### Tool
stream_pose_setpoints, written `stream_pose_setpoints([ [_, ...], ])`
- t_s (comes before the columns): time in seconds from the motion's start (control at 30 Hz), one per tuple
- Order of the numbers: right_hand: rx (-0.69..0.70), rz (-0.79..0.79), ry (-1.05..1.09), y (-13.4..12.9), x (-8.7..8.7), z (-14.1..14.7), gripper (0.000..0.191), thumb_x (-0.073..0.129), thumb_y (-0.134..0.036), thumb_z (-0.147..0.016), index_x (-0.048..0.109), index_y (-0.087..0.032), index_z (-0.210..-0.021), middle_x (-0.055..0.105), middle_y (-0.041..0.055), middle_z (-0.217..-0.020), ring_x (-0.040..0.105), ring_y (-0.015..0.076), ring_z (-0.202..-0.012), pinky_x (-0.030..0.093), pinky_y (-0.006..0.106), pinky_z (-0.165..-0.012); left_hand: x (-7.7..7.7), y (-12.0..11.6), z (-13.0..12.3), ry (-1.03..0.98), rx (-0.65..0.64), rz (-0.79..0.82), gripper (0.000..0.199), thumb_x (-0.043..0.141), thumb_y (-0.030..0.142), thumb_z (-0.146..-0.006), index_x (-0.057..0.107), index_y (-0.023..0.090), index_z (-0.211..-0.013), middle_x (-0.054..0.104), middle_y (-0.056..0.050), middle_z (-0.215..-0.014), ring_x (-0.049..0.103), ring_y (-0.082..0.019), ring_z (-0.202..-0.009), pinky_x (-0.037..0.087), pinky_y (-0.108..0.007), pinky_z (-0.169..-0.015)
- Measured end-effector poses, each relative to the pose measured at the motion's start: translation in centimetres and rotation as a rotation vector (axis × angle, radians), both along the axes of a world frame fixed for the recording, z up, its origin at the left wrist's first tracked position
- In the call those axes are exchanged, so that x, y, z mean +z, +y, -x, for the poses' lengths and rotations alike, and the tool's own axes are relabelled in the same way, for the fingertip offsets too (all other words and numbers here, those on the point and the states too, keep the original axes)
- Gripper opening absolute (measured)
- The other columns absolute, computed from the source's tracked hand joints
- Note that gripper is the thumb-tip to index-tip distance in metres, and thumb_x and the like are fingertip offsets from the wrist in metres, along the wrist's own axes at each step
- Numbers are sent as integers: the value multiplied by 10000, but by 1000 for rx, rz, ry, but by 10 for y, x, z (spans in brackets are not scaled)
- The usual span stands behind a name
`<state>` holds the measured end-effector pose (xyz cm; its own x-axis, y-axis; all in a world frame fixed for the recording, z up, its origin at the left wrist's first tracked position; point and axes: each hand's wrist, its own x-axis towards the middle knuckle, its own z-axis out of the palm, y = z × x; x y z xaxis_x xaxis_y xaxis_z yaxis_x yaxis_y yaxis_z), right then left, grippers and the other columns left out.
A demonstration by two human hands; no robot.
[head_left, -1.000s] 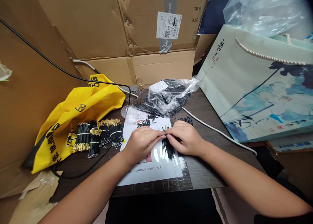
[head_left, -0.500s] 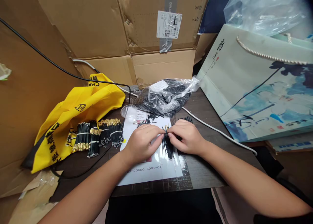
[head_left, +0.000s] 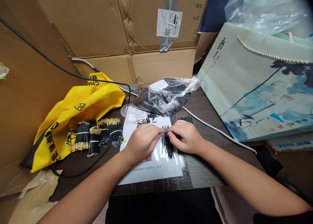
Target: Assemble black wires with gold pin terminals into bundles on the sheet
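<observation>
My left hand (head_left: 144, 140) and my right hand (head_left: 186, 136) meet fingertip to fingertip, each in a pinch. Between them is something small and dark, too little to make out. Right under the fingertips, a loose bunch of thin black wires (head_left: 168, 148) lies on a printed white sheet (head_left: 144, 175), a few pale or gold tips showing at its far end. Short black tube pieces (head_left: 144, 121) are scattered on the sheet beyond my left hand. More black pieces (head_left: 186, 119) lie just past my right hand.
Several banded bundles of black wires with gold ends (head_left: 82, 136) lie at left by a yellow bag (head_left: 73, 103). A clear plastic cup (head_left: 129, 111), a plastic bag of black parts (head_left: 166, 95) and a white cable (head_left: 215, 128) are behind. Cardboard (head_left: 97, 25) and a paper gift bag (head_left: 256, 87) border the table.
My left thumb has moved in closer to its fingers, narrowing the gap under the left hand. The right hand and the wire bunch stay nearly in place.
</observation>
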<state>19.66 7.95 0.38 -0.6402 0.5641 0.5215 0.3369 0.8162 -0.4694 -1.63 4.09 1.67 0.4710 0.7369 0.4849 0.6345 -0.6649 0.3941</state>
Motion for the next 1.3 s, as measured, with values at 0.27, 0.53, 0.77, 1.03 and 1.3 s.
stream_pose_setpoints([
  [0.27,30,67,107,-2,5,-2,201,657,-293,-837,645,-162,-989,642,-4,-678,561,135,-635,412,322,-731,7,-4,-7,-479,109,527,139,612,299,-907,675,181,-944,733,-20,-894,678,-124,-859,508,-241,-829],
  [0.53,6,102,129,-9,-2,13,111,653,-257,-871,660,-170,-938,647,-22,-656,576,109,-616,410,316,-752,4,-1,-12,-1000,119,859,212,732,333,-811,663,156,-904,715,-30,-855,670,-113,-796,526,-225,-785],
  [0.77,-33,157,145,-18,2,25,96,605,-222,-885,653,-184,-811,624,-28,-625,535,109,-612,413,304,-750,-4,1,-13,-1145,165,932,222,757,343,-789,690,171,-912,701,-24,-859,643,-111,-845,491,-231,-828],
  [1.03,-268,389,-283,-2,36,-24,191,546,-294,-879,687,-213,-779,660,-11,-651,557,119,-566,352,259,-565,3,2,-7,-556,199,850,288,626,454,-852,662,168,-842,655,-32,-786,541,-137,-699,438,-289,-690],
  [1.3,-659,414,-671,9,27,-65,245,521,-367,-849,680,-229,-724,676,41,-688,594,190,-613,303,287,-520,-4,-6,-17,276,227,200,440,515,508,-894,557,164,-623,586,-67,-722,452,-230,-838,343,-415,-794],
])
